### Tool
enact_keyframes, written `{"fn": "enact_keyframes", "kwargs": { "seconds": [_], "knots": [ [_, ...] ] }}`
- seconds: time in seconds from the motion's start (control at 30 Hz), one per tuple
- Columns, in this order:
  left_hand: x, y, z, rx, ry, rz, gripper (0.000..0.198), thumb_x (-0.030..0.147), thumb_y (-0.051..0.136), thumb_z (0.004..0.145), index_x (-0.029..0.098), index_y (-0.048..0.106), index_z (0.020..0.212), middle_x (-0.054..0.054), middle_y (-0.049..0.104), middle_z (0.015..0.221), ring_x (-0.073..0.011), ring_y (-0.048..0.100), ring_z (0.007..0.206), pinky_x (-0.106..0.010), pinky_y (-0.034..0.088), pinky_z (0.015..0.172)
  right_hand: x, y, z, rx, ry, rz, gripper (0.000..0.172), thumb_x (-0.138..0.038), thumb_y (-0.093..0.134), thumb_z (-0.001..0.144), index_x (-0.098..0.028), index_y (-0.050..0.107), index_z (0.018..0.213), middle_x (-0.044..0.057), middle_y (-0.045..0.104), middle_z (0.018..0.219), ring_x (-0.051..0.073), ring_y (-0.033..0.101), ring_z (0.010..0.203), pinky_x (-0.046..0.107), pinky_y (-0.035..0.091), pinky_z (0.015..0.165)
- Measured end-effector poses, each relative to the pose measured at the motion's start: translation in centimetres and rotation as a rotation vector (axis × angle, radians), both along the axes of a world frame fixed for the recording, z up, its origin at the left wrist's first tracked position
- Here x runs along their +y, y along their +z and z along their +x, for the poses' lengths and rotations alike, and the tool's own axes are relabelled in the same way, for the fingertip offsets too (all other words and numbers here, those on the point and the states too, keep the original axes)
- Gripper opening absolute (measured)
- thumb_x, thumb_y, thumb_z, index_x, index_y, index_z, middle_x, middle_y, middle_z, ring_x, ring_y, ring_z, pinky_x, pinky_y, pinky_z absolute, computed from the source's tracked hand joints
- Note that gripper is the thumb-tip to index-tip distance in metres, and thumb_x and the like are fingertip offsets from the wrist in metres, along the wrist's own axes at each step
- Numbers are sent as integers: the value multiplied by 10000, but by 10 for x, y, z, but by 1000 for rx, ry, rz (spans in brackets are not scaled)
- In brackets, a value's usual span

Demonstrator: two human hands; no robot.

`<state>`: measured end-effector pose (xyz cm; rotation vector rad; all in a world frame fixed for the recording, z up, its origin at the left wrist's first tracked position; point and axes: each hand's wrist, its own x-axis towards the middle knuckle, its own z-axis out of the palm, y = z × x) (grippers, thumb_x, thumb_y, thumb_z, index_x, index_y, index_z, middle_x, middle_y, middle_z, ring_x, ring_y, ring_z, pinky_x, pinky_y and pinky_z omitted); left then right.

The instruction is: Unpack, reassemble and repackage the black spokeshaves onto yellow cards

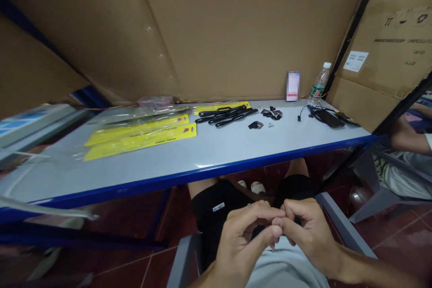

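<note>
Over my lap, below the table's front edge, my left hand [243,234] and my right hand [309,233] meet at the fingertips. Both are closed in a pinch, thumbs against index fingers. Whatever lies between the fingertips is hidden or too small to name. On the table [232,148] ahead is a pile of long black handles [232,118], apart from both hands. Right of them lie several small dark angular plates [255,125] and a small silvery screw-like piece [271,125].
Yellow printed cards [145,141] with clear plastic lie on the table's left. A phone [293,85] leans against the cardboard wall, beside a plastic bottle [319,85]. A dark flat object [329,118] and earphones [299,118] lie at right. Another person's arm [410,135] shows beyond the frame post.
</note>
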<state>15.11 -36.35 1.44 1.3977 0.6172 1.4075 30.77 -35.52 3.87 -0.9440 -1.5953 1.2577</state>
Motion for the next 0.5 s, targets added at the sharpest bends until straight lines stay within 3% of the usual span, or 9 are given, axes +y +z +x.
{"fn": "enact_keyframes", "kwargs": {
  "seconds": [0.13, 0.2, 0.33, 0.43, 0.5],
  "knots": [
    [-2, -3, 1, 11, 40, 32, 104, 260, 689, 961, 259, 787, 994, 18, 646, 657, -88, 593, 553, -155, 499, 505, 2, -4, 1, -96, 96, 85, 436, -338, 547, 1004, -185, 591, 599, -28, 590, 550, 88, 532, 511, 213, 395, 526],
    [-1, -4, -1, 26, 65, 18, 90, 267, 693, 960, 221, 767, 938, 10, 660, 664, -96, 608, 554, -169, 514, 505, 3, -8, 3, -174, 111, 180, 405, -309, 477, 1042, -189, 595, 674, -20, 623, 610, 93, 566, 549, 213, 417, 550],
    [11, -4, -10, 16, 167, -62, 254, 317, 619, 1014, 179, 611, 801, 23, 620, 556, -84, 545, 461, -171, 457, 462, 7, -2, 6, -461, 47, 643, 338, -169, 315, 1066, -200, 528, 805, -21, 581, 652, 94, 479, 516, 230, 377, 500],
    [28, 1, -23, -66, 268, -46, 363, 378, 522, 1062, 204, 485, 746, 84, 445, 434, -65, 381, 367, -169, 320, 404, 7, 22, 6, -596, 26, 1017, 384, -126, 336, 1059, -205, 509, 725, -32, 510, 577, 104, 420, 486, 273, 341, 473],
    [42, 7, -35, -70, 301, -23, 427, 416, 484, 1073, 213, 443, 700, 95, 368, 416, -70, 335, 347, -188, 275, 390, 6, 42, 4, -607, 41, 1161, 409, -143, 413, 1044, -212, 515, 654, -31, 470, 526, 113, 388, 466, 311, 308, 452]
  ]
}}
